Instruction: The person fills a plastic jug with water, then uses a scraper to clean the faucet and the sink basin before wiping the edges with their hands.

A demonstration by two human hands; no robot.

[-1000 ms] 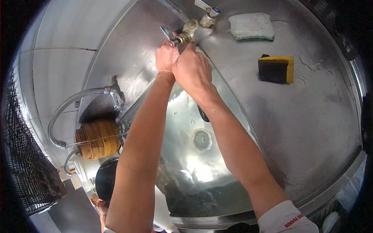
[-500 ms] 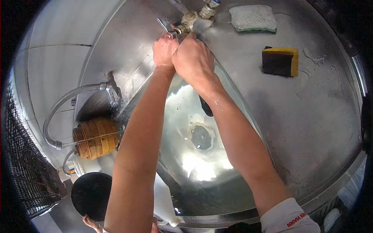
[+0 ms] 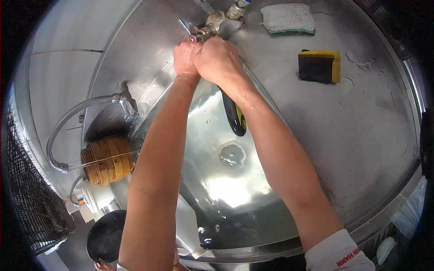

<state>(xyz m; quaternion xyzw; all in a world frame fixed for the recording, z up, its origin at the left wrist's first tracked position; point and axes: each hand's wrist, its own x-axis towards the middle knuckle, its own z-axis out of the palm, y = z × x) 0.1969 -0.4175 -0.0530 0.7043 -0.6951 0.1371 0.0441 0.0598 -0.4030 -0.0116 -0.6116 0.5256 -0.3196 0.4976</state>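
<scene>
Both hands are close together at the far corner of a metal sink, just under a brass faucet. My left hand has bent fingers, mostly hidden by the tap lever and the other hand. My right hand is closed, knuckles up, touching the left. A black and green handle reaches down from beneath the right hand and wrist over the water; where it joins the hand is hidden. Wet drops shine on the right forearm.
At the right lie a white scrub pad and a black and yellow sponge. At the left are a curved hose, a brown banded roll and a white bottle. Below left, another person's fingers touch a black round object.
The black and green handle shows much more beside my right wrist. The whole view has shifted slightly. The black round object at lower left has moved or tilted.
</scene>
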